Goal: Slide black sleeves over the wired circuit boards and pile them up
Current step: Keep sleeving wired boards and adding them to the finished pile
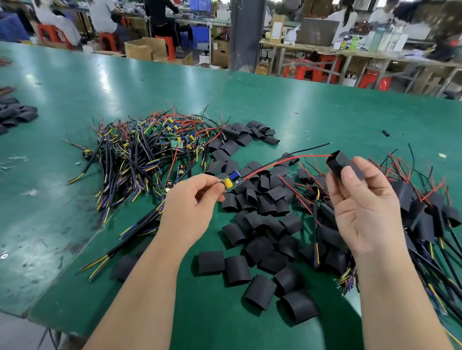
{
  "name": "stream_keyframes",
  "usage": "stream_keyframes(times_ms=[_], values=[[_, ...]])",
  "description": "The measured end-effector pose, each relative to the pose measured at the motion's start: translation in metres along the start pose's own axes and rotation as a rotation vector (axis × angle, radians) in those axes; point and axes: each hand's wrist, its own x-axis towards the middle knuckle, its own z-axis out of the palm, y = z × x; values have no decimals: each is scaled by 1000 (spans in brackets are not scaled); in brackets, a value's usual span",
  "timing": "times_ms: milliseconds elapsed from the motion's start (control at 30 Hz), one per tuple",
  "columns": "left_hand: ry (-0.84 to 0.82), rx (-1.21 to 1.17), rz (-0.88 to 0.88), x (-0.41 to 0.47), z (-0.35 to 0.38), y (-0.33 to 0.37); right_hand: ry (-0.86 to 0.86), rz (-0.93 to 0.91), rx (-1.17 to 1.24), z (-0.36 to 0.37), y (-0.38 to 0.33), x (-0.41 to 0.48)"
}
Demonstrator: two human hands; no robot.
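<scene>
While the green table fills most of the view, people sit on red stools at other tables beyond its far edge. On the table's left of centre lies a tangled heap of bare wired circuit boards, their black, yellow, blue and red leads fanning outward. Loose black sleeves are scattered through the middle, from the far side down between the two forearms. A pile of sleeved boards lies on the right, its cables trailing toward the near edge. A smaller heap of black sleeves sits far off at the left edge.

The right hand is raised above the sleeved pile, palm toward the camera; its thumb and fingers grip one black sleeve, whose open mouth faces left. The left hand hovers over the loose sleeves, its thumb and fingers pinching the near end of a small circuit board that carries a yellow part and a blue part. From the board's far end a red wire arcs right until its tip meets the sleeve's mouth; whether it has entered cannot be told. A black wire runs just above it and ends short of the sleeve.
</scene>
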Motion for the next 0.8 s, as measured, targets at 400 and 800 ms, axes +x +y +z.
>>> stream_keyframes(times_ms=[400, 800], values=[[-82, 36, 18, -1, 3, -2, -18, -44, -10, 2, -3, -1], [-177, 111, 26, -3, 7, -6, -99, 42, -6, 0, -12, -2]])
